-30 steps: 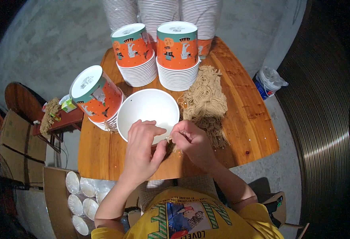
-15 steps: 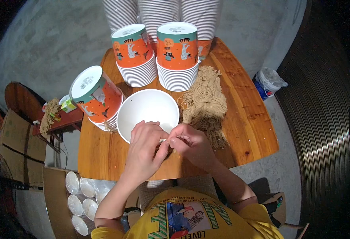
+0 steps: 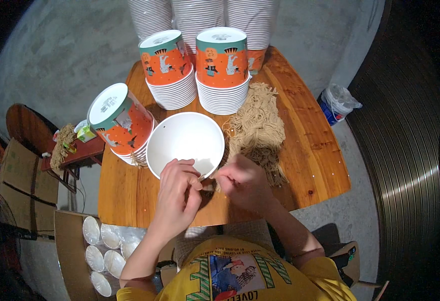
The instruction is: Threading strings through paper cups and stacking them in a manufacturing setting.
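An empty white paper bowl (image 3: pixel 185 142) stands upright on the wooden table (image 3: pixel 310 150), right in front of me. My left hand (image 3: pixel 177 193) rests at the bowl's near rim, fingers curled toward my right hand. My right hand (image 3: pixel 242 181) is closed just right of the rim, beside a heap of tan dried noodles (image 3: pixel 257 128). Both hands meet over something small that I cannot make out.
Stacks of upside-down orange printed bowls stand at the back (image 3: pixel 167 67) (image 3: pixel 223 67), and one stack leans at the left (image 3: pixel 122 123). Taller white stacks (image 3: pixel 200 17) rise behind. A box of white lids (image 3: pixel 102 246) lies lower left, a plastic bag (image 3: pixel 337 103) on the floor at right.
My two hands drew together at the bowl's near rim, then my right hand shifted slightly right and closed. The bowl and stacks have stayed put.
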Motion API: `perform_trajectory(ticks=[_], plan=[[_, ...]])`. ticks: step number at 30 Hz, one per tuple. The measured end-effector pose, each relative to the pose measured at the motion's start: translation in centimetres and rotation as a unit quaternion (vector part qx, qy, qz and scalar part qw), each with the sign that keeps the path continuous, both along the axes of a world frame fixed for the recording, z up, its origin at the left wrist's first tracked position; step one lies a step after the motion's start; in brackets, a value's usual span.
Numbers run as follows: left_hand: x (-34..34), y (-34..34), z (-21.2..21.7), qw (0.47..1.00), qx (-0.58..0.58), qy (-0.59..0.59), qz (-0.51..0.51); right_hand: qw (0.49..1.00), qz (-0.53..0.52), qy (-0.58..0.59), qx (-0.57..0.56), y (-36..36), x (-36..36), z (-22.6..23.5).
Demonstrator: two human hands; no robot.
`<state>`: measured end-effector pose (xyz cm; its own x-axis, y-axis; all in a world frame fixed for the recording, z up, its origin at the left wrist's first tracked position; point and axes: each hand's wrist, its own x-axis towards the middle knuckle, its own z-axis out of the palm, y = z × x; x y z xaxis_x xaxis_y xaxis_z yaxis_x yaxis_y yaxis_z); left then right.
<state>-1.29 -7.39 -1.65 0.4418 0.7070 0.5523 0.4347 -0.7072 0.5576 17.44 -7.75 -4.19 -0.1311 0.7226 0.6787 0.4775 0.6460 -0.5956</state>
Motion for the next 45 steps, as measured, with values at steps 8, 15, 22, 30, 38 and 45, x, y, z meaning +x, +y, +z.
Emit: perform_trajectory(ticks=[8, 15, 22, 30, 38, 45], plan=[[-0.8, -1.9, -1.0, 0.997, 0.0, -0.069, 0.028, 0.997, 0.013, -0.035, -0.063, -0.9, 0.3, 0.1], [-1.3, -0.4, 0.5, 0.928, -0.23, -0.281, 0.082, 0.99, -0.028, 0.061, -0.123, -1.0, -0.6, -0.1], [-2.5, 4.2, 2.5, 0.968, -0.208, -0.076, 0.114, 0.998, -0.003, -0.046, -0.035, 0.1, -0.1, 1.5], [-0.2, 6.2, 5.9, 0.939, -0.289, 0.159, -0.094, 0.972, 0.081, 0.034, -0.216, 2.0, 0.6, 3.5], [-0.1, 9.6, 3.4, 0.87, -0.385, 0.196, -0.236, 0.978, 0.056, -0.011, -0.199, 1.8, 1.1, 2.3], [-0.2, 10.6, 3.2, 0.822, -0.404, 0.244, -0.32, 0.982, 0.074, -0.001, -0.173, 0.9, 0.9, 1.4]])
